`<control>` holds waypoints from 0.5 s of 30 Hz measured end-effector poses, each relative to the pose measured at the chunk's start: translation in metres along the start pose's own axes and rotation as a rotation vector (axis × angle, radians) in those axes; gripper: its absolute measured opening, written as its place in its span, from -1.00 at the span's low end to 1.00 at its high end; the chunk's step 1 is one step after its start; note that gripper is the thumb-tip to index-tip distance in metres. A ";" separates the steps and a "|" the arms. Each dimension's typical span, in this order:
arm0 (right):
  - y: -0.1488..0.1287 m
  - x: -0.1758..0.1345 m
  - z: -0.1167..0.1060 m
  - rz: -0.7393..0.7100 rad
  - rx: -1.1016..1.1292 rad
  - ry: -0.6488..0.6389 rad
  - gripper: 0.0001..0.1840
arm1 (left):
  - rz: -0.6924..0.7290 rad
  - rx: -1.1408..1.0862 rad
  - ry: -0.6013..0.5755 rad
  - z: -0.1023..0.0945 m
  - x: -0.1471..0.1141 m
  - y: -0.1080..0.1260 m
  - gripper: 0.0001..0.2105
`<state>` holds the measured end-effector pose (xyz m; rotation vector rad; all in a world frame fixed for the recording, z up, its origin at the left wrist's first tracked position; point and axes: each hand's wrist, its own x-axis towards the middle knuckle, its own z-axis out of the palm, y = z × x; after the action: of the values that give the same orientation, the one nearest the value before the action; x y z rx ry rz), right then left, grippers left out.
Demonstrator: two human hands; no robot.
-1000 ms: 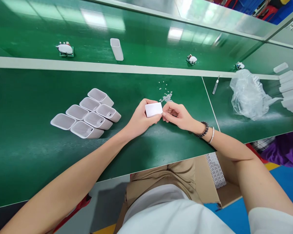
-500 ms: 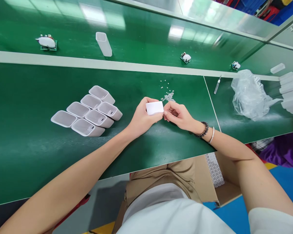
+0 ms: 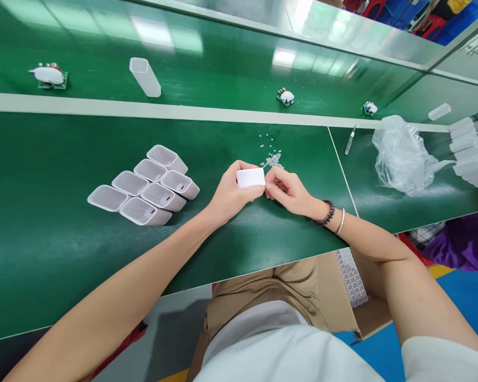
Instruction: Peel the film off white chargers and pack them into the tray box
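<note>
A white plastic housing (image 3: 250, 178) is gripped in my left hand (image 3: 230, 195), its flat side facing up. My right hand (image 3: 287, 190) is at the housing's right end, thumb and fingers pinched together; whatever they hold there is too small or hidden to make out. Just beyond my right fingers lies a loose pile of tiny clear pieces (image 3: 273, 158), a few of them scattered farther off. Left of my hands several open-topped white housings (image 3: 156, 195) stand grouped in rows; a small dark slot shows inside some of them.
Along the back strip stand a white housing (image 3: 145, 78) and small circuit boards (image 3: 50, 76). To the right are tweezers (image 3: 350, 140), a clear plastic bag (image 3: 402, 156) and stacked white housings (image 3: 470, 151). A cardboard box (image 3: 336, 297) sits below the table edge; another person's purple clothing (image 3: 454, 241) shows at far right.
The camera view has shifted slightly. Both hands keep nearly the same pose, the left still on the housing and the right still pinched at its end.
</note>
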<state>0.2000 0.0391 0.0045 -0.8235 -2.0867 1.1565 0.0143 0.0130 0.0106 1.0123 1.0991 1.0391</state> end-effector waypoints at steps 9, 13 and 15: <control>-0.015 -0.001 0.000 -0.323 -0.757 0.064 -0.49 | 0.156 0.184 -0.001 -0.001 0.004 -0.010 -0.68; -0.011 -0.003 -0.003 -0.395 -0.715 -0.011 -0.45 | 0.242 0.242 0.028 0.001 0.000 -0.013 -0.65; -0.008 -0.004 -0.003 -0.411 -0.704 -0.006 -0.43 | 0.305 0.284 0.039 0.001 -0.002 -0.013 -0.67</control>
<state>0.2027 0.0344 0.0121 -0.6256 -2.5373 0.1932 0.0164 0.0078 -0.0016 1.4262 1.1690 1.1692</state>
